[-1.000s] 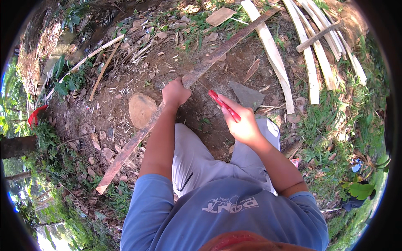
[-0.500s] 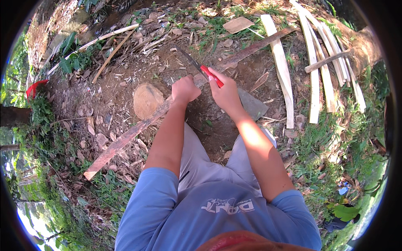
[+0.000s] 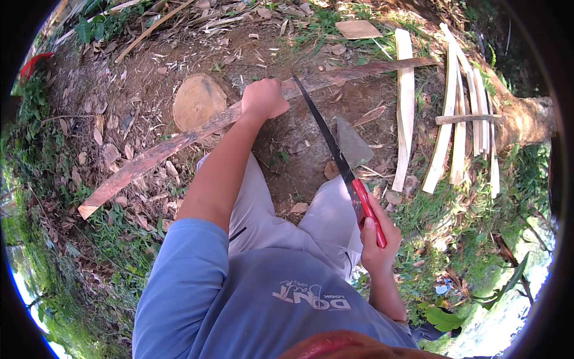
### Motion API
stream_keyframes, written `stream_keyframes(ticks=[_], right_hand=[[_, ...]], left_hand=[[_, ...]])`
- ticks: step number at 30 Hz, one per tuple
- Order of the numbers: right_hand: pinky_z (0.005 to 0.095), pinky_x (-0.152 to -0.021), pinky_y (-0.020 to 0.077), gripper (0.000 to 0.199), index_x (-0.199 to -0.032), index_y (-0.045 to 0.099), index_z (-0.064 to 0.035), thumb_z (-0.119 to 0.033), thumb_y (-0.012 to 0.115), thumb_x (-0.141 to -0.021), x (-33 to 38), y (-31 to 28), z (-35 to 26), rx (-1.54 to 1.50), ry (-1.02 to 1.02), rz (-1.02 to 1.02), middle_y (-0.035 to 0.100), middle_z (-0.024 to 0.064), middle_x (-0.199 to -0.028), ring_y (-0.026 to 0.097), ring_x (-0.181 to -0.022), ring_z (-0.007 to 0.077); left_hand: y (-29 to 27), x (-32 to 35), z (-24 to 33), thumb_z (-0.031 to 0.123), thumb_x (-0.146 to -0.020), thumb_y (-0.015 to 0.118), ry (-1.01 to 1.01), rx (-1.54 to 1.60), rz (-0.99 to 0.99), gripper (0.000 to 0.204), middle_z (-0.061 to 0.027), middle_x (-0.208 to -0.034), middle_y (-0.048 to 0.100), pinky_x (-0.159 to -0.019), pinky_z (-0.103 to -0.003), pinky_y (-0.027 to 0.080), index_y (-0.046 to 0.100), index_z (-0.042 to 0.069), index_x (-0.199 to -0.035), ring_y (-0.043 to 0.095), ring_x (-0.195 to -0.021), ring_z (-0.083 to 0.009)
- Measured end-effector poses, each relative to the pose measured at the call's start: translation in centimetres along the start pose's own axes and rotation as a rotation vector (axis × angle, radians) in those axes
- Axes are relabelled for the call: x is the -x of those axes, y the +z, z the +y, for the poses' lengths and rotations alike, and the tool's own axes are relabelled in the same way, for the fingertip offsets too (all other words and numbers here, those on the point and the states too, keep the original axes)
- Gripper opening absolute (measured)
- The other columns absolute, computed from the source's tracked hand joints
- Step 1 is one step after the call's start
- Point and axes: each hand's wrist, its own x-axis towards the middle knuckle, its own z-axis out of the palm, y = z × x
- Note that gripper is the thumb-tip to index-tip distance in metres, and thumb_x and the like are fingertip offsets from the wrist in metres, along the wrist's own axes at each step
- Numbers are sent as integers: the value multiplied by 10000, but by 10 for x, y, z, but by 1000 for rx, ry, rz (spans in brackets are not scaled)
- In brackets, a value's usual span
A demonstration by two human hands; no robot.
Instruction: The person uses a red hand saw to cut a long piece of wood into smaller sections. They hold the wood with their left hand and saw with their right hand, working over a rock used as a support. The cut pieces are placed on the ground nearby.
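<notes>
A long bark-brown wooden plank (image 3: 173, 142) runs slantwise from the lower left to the upper right. My left hand (image 3: 265, 99) is closed around it near its middle, next to a round, pale-topped log stump (image 3: 198, 103). Down by my right thigh, my right hand (image 3: 381, 239) grips the red handle of a pruning saw (image 3: 329, 134). Its long dark blade points up and to the left, and the tip reaches the plank's near edge just right of my left hand. Whether the blade touches the wood I cannot tell.
A flat grey stone (image 3: 354, 142) lies in front of my right knee. Farther right is a pale strip of wood (image 3: 404, 113), then several more strips (image 3: 442, 131) with a short stick (image 3: 468, 119) across them. A wood offcut (image 3: 357, 29) lies beyond the plank.
My right hand has drawn the saw back toward my body and to the right, so its blade now lies mostly on the near side of the plank. My left hand still grips the plank.
</notes>
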Motion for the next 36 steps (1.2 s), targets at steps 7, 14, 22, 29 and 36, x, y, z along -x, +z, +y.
stream_keyframes(ticks=[7,14,22,29,36], right_hand=[[311,-954,569,427,-1500,651,6,-73,640,-1080,-154,120,33,-119,-264,49,780,243,-1289,757,-1104,185],[320,-988,551,402,-1463,686,10,-176,627,-1112,-252,163,23,-201,-293,101,786,195,-1294,720,-1126,168],[221,-522,348,423,-1542,620,13,-140,549,-1155,-83,83,65,-316,51,89,537,-50,-724,409,-580,15],[218,-591,411,464,-1551,573,76,-132,560,-1136,-23,34,73,-178,-29,36,627,-6,-824,500,-640,33],[241,-649,479,414,-1511,657,-3,-143,607,-1124,-206,144,75,-377,-158,74,760,71,-1145,559,-725,55]], left_hand=[[-1,2,-7,188,-758,672,16,20,14,420,-207,-1090,812,-934,-497,630,783,60,-1143,786,-1057,-399],[-3,-3,-5,220,-779,687,26,31,-38,418,-207,-1114,812,-943,-491,631,795,65,-1151,788,-1075,-385],[-3,-2,-8,193,-769,688,3,11,-52,342,-192,-1068,827,-892,-457,653,835,42,-1038,811,-1015,-364],[-2,-3,-7,204,-778,692,-7,7,-58,343,-193,-1072,827,-883,-449,654,831,45,-1049,814,-1007,-352],[-6,-4,-4,212,-768,678,19,8,-93,453,-202,-1144,811,-947,-487,632,784,59,-1181,787,-1085,-379]])
